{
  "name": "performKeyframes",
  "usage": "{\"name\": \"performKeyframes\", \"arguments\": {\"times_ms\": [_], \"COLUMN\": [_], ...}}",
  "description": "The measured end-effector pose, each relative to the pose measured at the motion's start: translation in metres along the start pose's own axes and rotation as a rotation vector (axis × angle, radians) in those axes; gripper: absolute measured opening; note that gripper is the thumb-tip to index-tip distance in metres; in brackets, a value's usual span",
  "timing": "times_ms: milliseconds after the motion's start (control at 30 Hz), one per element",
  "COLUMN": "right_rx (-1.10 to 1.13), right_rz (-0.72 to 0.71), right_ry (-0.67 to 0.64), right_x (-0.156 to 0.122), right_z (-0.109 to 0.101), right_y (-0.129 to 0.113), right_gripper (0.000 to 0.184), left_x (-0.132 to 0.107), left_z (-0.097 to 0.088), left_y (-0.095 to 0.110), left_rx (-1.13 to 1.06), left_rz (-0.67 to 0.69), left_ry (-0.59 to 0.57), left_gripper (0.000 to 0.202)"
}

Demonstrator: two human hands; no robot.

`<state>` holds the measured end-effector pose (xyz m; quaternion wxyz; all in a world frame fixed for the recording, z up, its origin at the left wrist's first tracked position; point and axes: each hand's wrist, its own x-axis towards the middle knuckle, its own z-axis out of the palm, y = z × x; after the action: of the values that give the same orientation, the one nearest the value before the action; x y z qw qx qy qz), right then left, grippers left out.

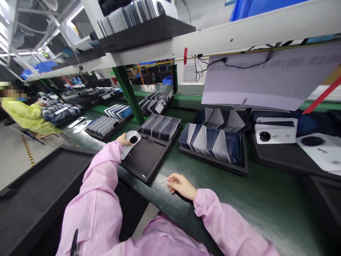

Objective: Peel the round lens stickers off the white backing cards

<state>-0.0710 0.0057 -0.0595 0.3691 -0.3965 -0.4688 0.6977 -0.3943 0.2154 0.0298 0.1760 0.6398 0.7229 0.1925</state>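
Note:
My left hand (pixel 123 140) is closed on the edge of a white phone back cover (pixel 126 151) with a round dark camera ring. It holds the cover tilted at the left side of a black foam tray (pixel 145 153). A row of grey and dark covers (pixel 161 127) stands in the far part of this tray, while its near part shows bare foam. My right hand (pixel 182 185) hovers over or rests on the green bench, fingers loosely curled with nothing seen in them. Beyond it is another black tray (pixel 213 156), packed with blue-and-white fanned sheets (pixel 210 142).
White covers (pixel 275 131) lean in a dark tray at the right. More filled trays (pixel 102 126) line the bench leftwards. A large black tray (pixel 53 174) sits at lower left. A green post (pixel 129 94) and an overhead shelf (pixel 226 35) frame the bench. Someone in yellow (pixel 26 113) sits far left.

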Motion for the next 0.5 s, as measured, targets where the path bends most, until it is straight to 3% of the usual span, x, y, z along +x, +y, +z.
{"name": "performKeyframes", "arguments": {"times_ms": [100, 233, 500], "right_rx": [0.001, 0.008, -0.024], "right_rz": [0.005, 0.009, -0.006], "right_ry": [-0.004, -0.009, -0.016], "right_x": [0.000, 0.001, 0.000], "right_z": [0.000, -0.001, -0.001], "right_y": [0.000, 0.001, 0.001], "right_gripper": [0.033, 0.031, 0.030], "left_x": [0.007, 0.014, 0.025], "left_z": [0.002, 0.007, 0.027], "left_y": [-0.001, 0.000, 0.021], "left_rx": [0.107, 0.227, 0.364], "left_rz": [-0.038, -0.048, 0.009], "left_ry": [-0.019, -0.030, -0.010], "left_gripper": [0.049, 0.108, 0.091]}}
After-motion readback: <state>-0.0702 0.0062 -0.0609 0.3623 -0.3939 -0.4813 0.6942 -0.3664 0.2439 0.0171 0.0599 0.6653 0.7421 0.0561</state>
